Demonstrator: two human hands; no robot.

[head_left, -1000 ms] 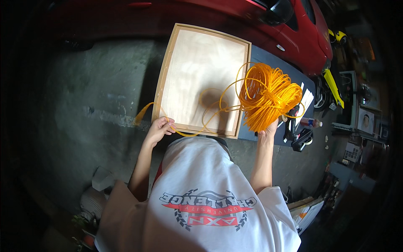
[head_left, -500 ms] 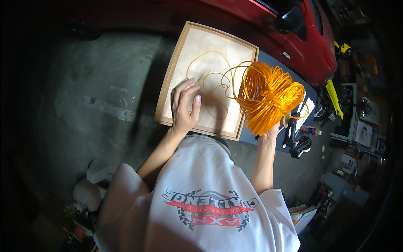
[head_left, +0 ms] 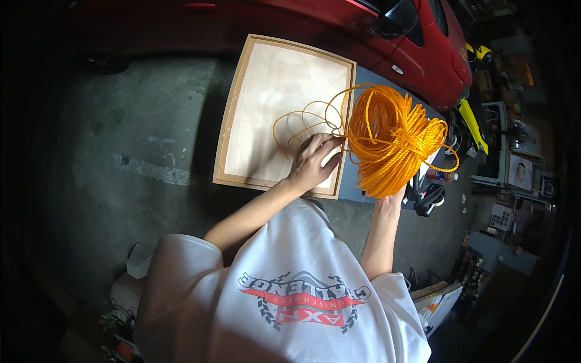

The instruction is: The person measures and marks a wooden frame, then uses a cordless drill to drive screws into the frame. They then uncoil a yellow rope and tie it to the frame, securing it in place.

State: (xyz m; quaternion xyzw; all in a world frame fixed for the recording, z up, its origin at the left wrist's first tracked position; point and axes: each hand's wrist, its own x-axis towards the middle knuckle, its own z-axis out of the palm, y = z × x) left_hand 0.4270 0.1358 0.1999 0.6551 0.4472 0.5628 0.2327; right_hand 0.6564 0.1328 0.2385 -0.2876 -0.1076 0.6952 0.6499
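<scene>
Concrete garage floor, a red car [head_left: 387, 42] beyond the wooden board [head_left: 266, 109]. Right hand [head_left: 387, 196] grips the orange rope coil [head_left: 393, 139] from beneath. Just left of it, the left hand [head_left: 311, 163] pinches a loose rope strand [head_left: 302, 118] looping over the board.

Rope coil [head_left: 396, 139] right of the board [head_left: 266, 91]

The left hand [head_left: 311, 162] lies on the board's near right corner; the right hand [head_left: 390, 196] sits under the coil; a car [head_left: 436, 54] stands behind.
</scene>
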